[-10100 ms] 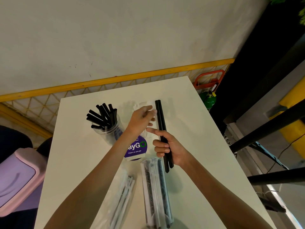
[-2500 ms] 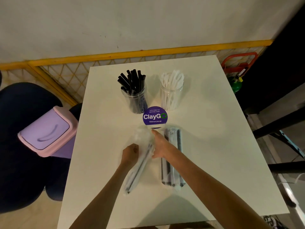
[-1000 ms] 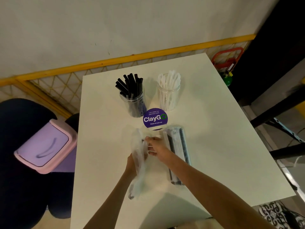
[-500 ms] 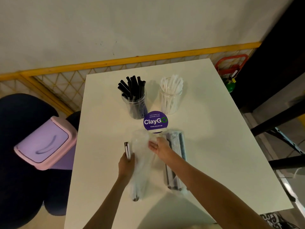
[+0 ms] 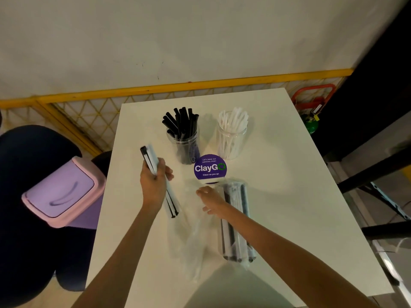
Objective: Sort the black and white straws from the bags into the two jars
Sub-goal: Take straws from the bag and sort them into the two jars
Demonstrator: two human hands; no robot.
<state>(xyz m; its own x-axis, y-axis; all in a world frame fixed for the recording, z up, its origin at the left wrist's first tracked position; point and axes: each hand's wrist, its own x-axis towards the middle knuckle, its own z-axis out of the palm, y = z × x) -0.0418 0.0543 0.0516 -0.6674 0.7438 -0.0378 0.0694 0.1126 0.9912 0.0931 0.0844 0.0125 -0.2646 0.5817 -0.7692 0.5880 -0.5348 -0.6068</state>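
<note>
My left hand grips a small bundle of black and white straws, lifted clear of the limp clear bag lying on the white table. My right hand rests on the upper end of that bag, fingers loosely bent. To the right lies a second bag of straws, still full. At the back stand two clear jars: the left jar holds black straws, the right jar holds white ones.
A purple round ClayGo sign stands between the jars and the bags. A pink-lidded purple bin sits left of the table. A yellow mesh railing runs behind it.
My left hand has pulled the straw bundle out of the left bag and raised it up and left. The emptied bag has slumped flat under my right hand.
</note>
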